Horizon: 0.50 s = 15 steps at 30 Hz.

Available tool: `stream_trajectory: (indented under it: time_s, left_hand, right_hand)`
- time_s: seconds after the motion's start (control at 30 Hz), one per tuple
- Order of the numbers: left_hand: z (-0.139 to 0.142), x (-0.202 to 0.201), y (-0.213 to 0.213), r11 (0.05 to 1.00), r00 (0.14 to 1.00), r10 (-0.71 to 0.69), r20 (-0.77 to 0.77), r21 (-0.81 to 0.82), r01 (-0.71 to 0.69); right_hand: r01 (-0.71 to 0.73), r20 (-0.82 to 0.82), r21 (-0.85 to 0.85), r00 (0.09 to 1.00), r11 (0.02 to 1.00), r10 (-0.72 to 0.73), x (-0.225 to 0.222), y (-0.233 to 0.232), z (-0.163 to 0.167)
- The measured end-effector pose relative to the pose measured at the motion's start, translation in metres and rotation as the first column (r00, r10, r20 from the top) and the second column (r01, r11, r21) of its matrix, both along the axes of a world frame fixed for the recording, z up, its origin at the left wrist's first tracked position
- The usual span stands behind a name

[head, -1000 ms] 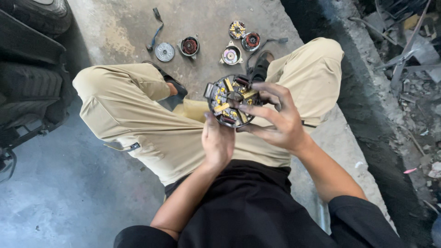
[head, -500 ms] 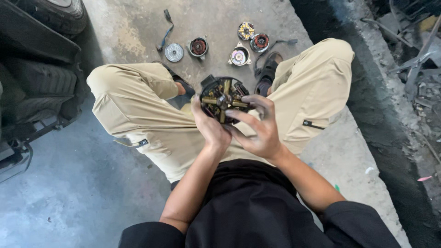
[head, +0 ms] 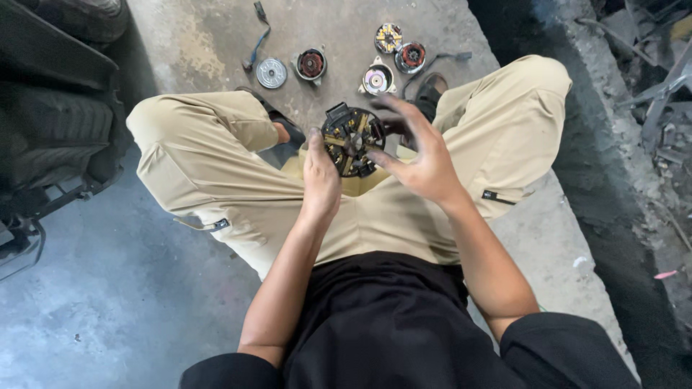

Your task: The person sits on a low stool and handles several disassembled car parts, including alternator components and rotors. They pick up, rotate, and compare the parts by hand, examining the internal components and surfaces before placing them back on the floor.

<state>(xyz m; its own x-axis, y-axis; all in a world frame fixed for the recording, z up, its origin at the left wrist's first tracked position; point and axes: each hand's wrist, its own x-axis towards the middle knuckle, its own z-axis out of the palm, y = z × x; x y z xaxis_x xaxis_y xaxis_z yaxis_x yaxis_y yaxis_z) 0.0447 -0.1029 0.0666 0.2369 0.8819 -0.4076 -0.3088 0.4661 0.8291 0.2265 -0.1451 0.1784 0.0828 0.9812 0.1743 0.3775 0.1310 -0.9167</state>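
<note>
in the middle of the frame, above the lap, the left hand (head: 321, 176) holds a round black stator part (head: 352, 140) with brass pieces. the right hand (head: 422, 158) has fingers spread wide, touching its right edge. more round motor parts (head: 311, 64) lie on the concrete slab (head: 216, 43) at the top.

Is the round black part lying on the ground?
No, the round black part is held up over the lap, in the left hand, with the right hand touching its side.
</note>
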Motion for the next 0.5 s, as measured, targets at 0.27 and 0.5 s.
stream_trajectory:
  time_s: [0.27,0.5]
  left_hand:
    - [-0.013,0.005,-0.009,0.979,0.966,0.155,0.207,-0.160,-0.123]
    - [-0.009,-0.001,-0.018,0.984,0.972,0.051,-0.231,0.176,-0.010]
  right_hand:
    - [0.083,0.153,0.134,0.983,0.987,-0.104,-0.017,0.003,0.000]
    - [0.087,0.244,0.077,0.964,0.993,-0.103,-0.027,0.002,0.013]
